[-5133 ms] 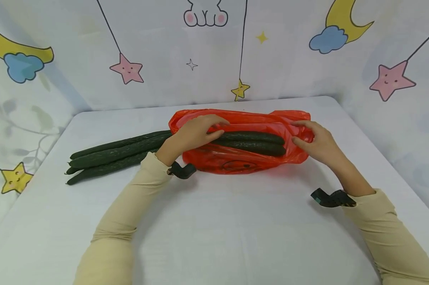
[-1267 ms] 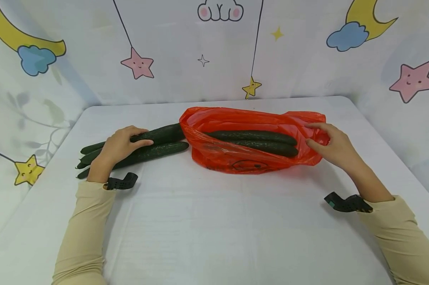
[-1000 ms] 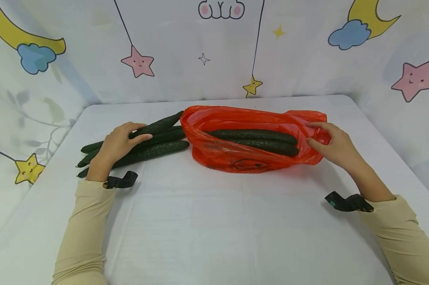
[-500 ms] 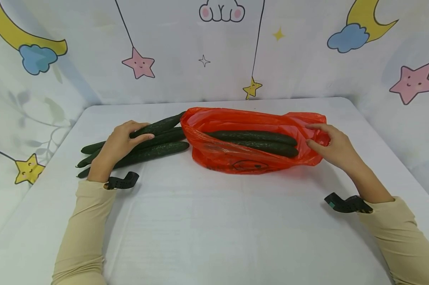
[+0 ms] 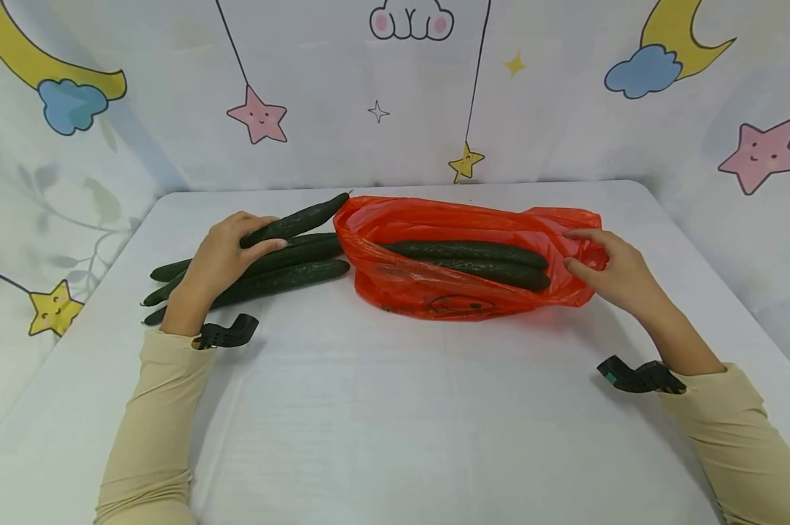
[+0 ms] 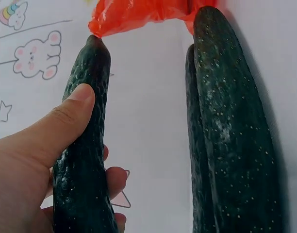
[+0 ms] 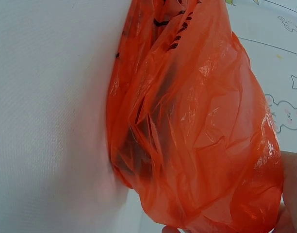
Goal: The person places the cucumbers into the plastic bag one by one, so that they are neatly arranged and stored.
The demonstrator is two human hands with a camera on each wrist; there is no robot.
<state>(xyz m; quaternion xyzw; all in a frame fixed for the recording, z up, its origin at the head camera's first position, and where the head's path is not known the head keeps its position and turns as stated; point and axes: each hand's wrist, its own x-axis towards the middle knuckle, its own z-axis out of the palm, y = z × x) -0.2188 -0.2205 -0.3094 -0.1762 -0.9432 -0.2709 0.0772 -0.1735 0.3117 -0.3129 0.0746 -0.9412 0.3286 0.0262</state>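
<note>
My left hand (image 5: pixel 219 257) grips a dark green cucumber (image 5: pixel 302 220), thumb on one side and fingers curled round the other. That cucumber slants upward, its front tip close by the open mouth of a red plastic bag (image 5: pixel 428 300). In the left wrist view, other cucumbers (image 6: pixel 236 131) lie to the right of the held one. At the bag's right end, my right hand (image 5: pixel 621 271) holds the plastic between thumb and fingers. Inside the bag, two cucumbers (image 5: pixel 493 262) lie side by side. The bag hides most of the right fingers in the right wrist view.
Several cucumbers (image 5: pixel 283 281) rest on the white table (image 5: pixel 395 423) left of the bag, partly under my left forearm and hand. A white cloth backdrop (image 5: pixel 329 146) with cartoon stars and moons rises behind the table's back edge.
My left hand has left the bag, reached left to the cucumbers, taken hold of one and raised its front end. The right hand stays at the bag's right end.
</note>
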